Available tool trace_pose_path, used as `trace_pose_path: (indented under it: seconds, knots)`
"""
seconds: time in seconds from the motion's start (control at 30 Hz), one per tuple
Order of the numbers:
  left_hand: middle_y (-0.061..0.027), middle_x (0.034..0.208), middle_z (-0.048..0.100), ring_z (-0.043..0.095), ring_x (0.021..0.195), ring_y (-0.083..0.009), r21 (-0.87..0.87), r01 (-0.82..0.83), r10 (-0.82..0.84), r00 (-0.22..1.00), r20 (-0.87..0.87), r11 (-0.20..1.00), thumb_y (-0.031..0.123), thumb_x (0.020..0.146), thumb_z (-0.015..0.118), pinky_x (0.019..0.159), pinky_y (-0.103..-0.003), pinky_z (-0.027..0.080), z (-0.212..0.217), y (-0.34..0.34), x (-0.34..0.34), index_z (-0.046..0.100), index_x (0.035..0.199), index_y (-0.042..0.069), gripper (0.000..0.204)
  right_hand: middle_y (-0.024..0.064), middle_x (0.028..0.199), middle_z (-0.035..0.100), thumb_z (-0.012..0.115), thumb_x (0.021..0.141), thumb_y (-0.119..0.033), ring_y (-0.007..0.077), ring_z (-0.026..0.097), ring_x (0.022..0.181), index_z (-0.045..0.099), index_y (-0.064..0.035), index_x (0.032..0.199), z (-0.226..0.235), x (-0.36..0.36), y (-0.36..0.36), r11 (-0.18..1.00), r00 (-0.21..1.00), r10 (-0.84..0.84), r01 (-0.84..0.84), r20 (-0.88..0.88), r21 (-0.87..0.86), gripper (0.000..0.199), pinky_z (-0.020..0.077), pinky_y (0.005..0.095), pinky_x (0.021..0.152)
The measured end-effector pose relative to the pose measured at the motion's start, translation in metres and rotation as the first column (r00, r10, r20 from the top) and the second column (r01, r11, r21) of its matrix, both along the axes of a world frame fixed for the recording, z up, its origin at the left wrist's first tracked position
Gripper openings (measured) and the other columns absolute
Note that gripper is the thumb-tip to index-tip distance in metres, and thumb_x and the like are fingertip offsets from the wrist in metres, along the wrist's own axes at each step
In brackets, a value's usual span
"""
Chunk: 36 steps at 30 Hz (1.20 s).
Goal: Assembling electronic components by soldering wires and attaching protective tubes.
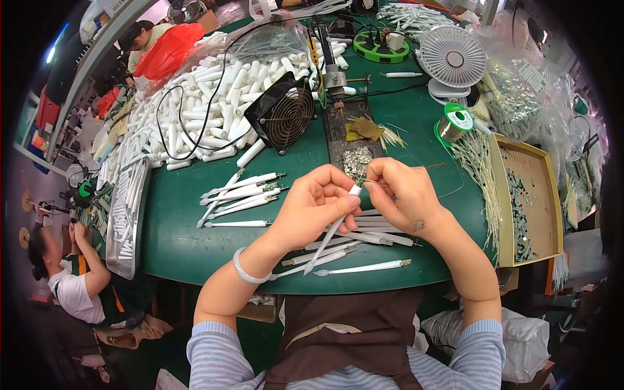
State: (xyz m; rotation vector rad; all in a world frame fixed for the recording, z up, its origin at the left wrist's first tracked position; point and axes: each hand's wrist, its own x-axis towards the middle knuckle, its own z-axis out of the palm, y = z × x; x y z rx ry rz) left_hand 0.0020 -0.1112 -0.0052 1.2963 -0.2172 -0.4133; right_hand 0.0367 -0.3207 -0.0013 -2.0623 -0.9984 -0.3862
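**Steady the tube, feed the wire straight**

I have my left hand (316,201) closed around a slim white tube (333,229), thumb and fingers pinching it just below its upper end, with the long tail slanting down toward 7 o'clock over the green table (182,240). My right hand (404,195) sits just at 3 o'clock of that end, fingertips pinched on what looks like a fine wire (367,181) meeting the tube's tip; it is too thin for me to be sure how far in it sits.

To do this well, I judge the left grip should stay close to the tip so the end does not wobble, and the right fingers should hold the wire short so it cannot buckle. Both wrists hover near the table edge; resting them would help.

At 9 o'clock of my hands lies a fan of finished white tubes (240,192), more lie beneath my hands, and a solder spool (455,122) stands at 1 o'clock. The black fan (286,120) and the soldering stand (333,71) are at 12 o'clock, well apart from the tail, so I see little to snag it
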Motion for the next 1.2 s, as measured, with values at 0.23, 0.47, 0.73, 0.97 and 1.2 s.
trace_pose_path:
  seconds: [0.23,0.47,0.73,0.97,1.2]
  knots:
    - [-0.0142,0.085,0.067,0.067,0.067,-0.0173,-0.025,0.024,-0.024,1.000,-0.013,0.999,0.002,0.094,0.061,0.058,-0.028,0.057,0.003,0.001,0.002,0.052,0.106,-0.002,0.015,0.0084,0.078,0.063,0.067,0.085,-0.009,0.0264,0.064,0.062,0.055,-0.0063,0.094,-0.003,0.000,0.000,1.000,1.000,-0.006,0.005,0.029,0.014,0.015,0.0486,0.0357,0.053]
    - [-0.0148,0.085,0.067,0.068,0.064,-0.0166,-0.004,0.086,-0.086,0.991,-0.099,0.996,0.005,0.095,0.061,0.055,-0.027,0.057,-0.005,0.003,0.001,0.053,0.106,-0.001,0.015,-0.0042,0.071,0.046,0.060,0.092,0.000,0.0029,0.037,0.056,0.054,-0.0013,0.098,0.011,0.005,-0.009,0.962,0.985,-0.061,0.101,-0.158,0.254,0.009,0.0324,0.0204,0.050]
    - [-0.0133,0.085,0.068,0.069,0.067,-0.0168,-0.104,0.028,-0.037,0.996,-0.085,0.994,0.010,0.097,0.060,0.055,-0.025,0.056,-0.001,0.006,0.005,0.052,0.106,-0.001,0.017,-0.0031,0.066,0.049,0.068,0.084,0.002,0.0043,0.037,0.054,0.066,-0.0037,0.100,0.003,0.002,-0.002,0.968,0.996,0.011,0.013,-0.093,0.250,0.018,0.0292,0.0215,0.049]
    - [-0.0160,0.085,0.067,0.068,0.065,-0.0180,-0.097,0.020,-0.028,0.996,-0.080,0.995,0.008,0.097,0.057,0.055,-0.029,0.059,-0.002,0.005,0.004,0.052,0.108,-0.001,0.015,0.0014,0.064,0.056,0.072,0.075,0.002,0.0112,0.048,0.049,0.070,-0.0066,0.093,0.001,0.003,0.003,0.981,0.987,-0.010,-0.022,0.161,0.193,0.020,0.0347,0.0259,0.043]
    - [-0.0150,0.086,0.068,0.069,0.066,-0.0174,-0.058,-0.008,0.005,0.999,-0.053,0.998,0.007,0.097,0.058,0.054,-0.026,0.057,-0.002,0.003,0.003,0.052,0.108,-0.001,0.015,0.0019,0.062,0.054,0.074,0.073,0.002,0.0098,0.045,0.049,0.071,-0.0054,0.090,0.003,-0.004,0.007,0.978,0.999,-0.012,0.003,0.042,0.207,0.018,0.0345,0.0251,0.044]
